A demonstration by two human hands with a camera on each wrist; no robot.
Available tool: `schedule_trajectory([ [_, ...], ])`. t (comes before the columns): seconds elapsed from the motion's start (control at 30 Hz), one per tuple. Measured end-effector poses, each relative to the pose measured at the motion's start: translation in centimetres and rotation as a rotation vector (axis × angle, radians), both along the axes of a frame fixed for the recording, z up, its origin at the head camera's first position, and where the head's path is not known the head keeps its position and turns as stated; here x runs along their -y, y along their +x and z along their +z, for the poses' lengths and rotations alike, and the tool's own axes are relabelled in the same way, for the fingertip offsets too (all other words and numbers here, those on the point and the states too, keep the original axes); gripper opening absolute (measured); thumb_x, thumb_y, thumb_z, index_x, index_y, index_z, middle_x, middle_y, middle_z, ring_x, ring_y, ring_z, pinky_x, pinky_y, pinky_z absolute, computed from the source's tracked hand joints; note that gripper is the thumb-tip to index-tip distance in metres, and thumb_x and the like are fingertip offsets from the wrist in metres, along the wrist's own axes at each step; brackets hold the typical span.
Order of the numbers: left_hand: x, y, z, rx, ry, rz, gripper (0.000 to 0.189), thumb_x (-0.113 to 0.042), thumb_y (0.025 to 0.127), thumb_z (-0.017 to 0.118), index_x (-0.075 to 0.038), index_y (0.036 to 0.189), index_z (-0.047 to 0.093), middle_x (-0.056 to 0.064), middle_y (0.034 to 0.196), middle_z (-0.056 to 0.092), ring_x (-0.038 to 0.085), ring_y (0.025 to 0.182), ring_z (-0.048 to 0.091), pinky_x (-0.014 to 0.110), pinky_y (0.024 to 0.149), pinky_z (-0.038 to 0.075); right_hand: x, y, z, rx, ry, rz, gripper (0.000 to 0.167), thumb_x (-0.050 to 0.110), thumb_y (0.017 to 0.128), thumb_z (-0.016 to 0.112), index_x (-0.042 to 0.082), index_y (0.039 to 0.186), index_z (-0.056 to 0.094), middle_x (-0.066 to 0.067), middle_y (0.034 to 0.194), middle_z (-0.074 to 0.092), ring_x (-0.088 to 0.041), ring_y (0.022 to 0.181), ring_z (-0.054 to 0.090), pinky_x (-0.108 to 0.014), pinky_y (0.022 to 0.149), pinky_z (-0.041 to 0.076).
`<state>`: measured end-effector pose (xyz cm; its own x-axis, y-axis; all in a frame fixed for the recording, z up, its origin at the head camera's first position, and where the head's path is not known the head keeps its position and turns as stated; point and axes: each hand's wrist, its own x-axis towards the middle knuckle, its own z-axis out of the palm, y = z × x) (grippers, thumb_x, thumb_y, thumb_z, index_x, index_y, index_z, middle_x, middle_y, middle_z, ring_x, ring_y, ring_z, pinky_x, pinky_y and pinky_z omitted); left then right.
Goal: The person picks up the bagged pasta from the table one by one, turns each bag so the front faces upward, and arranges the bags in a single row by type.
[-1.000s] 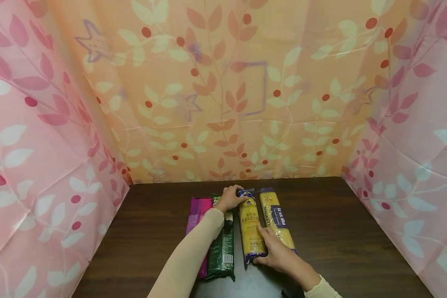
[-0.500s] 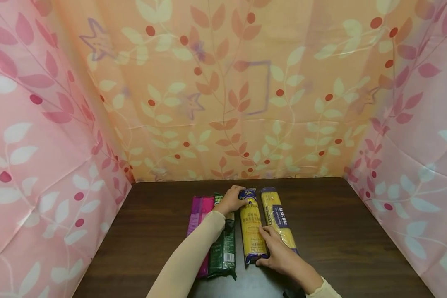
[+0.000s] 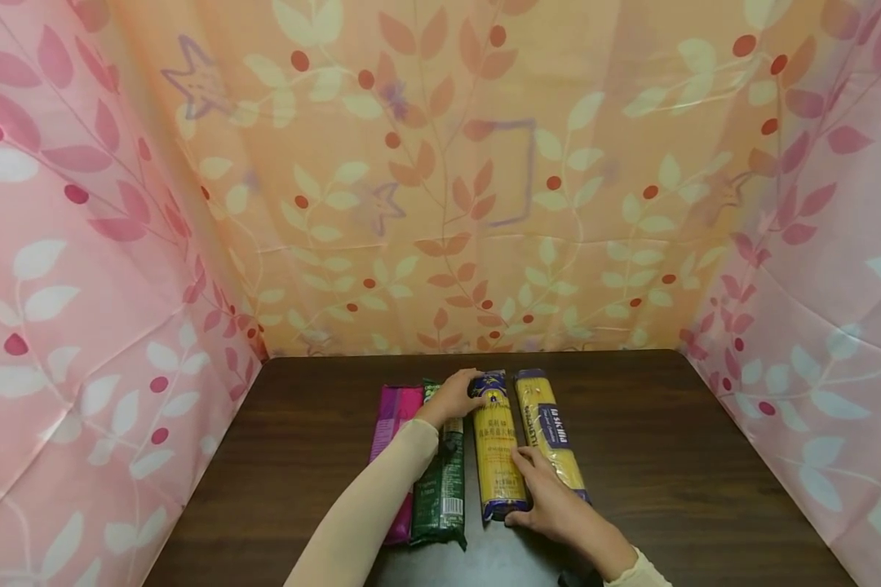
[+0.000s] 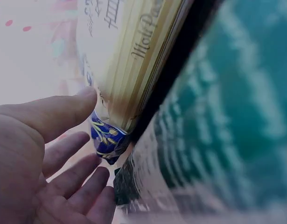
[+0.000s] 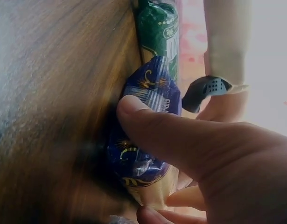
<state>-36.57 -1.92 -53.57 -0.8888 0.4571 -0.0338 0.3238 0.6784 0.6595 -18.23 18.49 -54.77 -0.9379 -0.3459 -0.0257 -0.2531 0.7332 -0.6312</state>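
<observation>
A yellow pack of spaghetti (image 3: pixel 496 448) with blue ends lies lengthwise on the table between my hands. At its far end, my left hand (image 3: pixel 451 397) touches it with the thumb; in the left wrist view the other fingers (image 4: pixel 82 175) extend loosely past the blue tip. My right hand (image 3: pixel 558 501) holds the near end, thumb (image 5: pixel 143 119) against the blue wrapper and fingertips along the right side. A second yellow spaghetti pack (image 3: pixel 551 424), tilted slightly, lies just right, partly behind my right hand. Left of the middle pack is a green pack (image 3: pixel 440 501), partly covered by my left arm.
A pink and purple pack (image 3: pixel 405 401) lies left of the green one, partly under my left sleeve (image 3: pixel 374 497). The dark wooden table (image 3: pixel 675 456) ends at a patterned orange curtain (image 3: pixel 440 179), with pink curtains at both sides.
The head view has shifted slightly. Both hands stay at the two ends of the middle spaghetti pack, and the packs keep their places.
</observation>
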Motion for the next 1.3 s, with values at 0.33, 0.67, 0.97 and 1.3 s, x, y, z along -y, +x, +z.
schedule_trajectory([
  [0.33, 2.8, 1.0, 0.4, -0.065, -0.095, -0.058, 0.058, -0.023, 0.105, 0.073, -0.005, 0.157, 0.053, 0.018, 0.163, 0.047, 0.039, 0.153, 0.041, 0.054, 0.123, 0.038, 0.3, 0.7, 1.0, -0.051, 0.035, 0.039, 0.106, 0.035, 0.077, 0.100, -0.008, 0.158, 0.045, -0.025, 0.160, 0.043, -0.048, 0.147, 0.042, -0.065, 0.114, 0.043],
  [0.67, 5.5, 1.2, 0.7, -0.101, -0.155, -0.025, 0.070, -0.032, 0.101, 0.079, -0.001, 0.157, 0.051, 0.021, 0.164, 0.047, 0.041, 0.156, 0.037, 0.055, 0.127, 0.030, 2.1, 1.1, 1.4, -0.191, -0.021, 0.150, 0.086, 0.040, 0.089, 0.090, 0.002, 0.157, 0.052, -0.014, 0.154, 0.056, -0.037, 0.143, 0.051, -0.063, 0.109, 0.049],
  [0.97, 6.7, 1.2, 0.2, -0.039, -0.174, 0.054, 0.078, -0.038, 0.099, 0.080, -0.004, 0.161, 0.047, 0.018, 0.165, 0.045, 0.038, 0.155, 0.039, 0.055, 0.123, 0.037, 4.2, 1.4, 0.2, -0.259, 0.033, 0.223, 0.093, 0.062, 0.087, 0.085, 0.004, 0.155, 0.055, -0.010, 0.150, 0.060, -0.033, 0.139, 0.056, -0.061, 0.110, 0.049],
  [1.3, 6.3, 1.2, 0.2, -0.070, -0.281, 0.067, 0.075, -0.044, 0.099, 0.078, -0.009, 0.159, 0.051, 0.015, 0.162, 0.047, 0.037, 0.151, 0.043, 0.053, 0.120, 0.042, 5.9, 1.7, -0.6, -0.221, 0.136, 0.181, 0.118, 0.080, 0.078, 0.080, 0.000, 0.158, 0.050, -0.017, 0.158, 0.051, -0.043, 0.147, 0.044, -0.069, 0.117, 0.036],
])
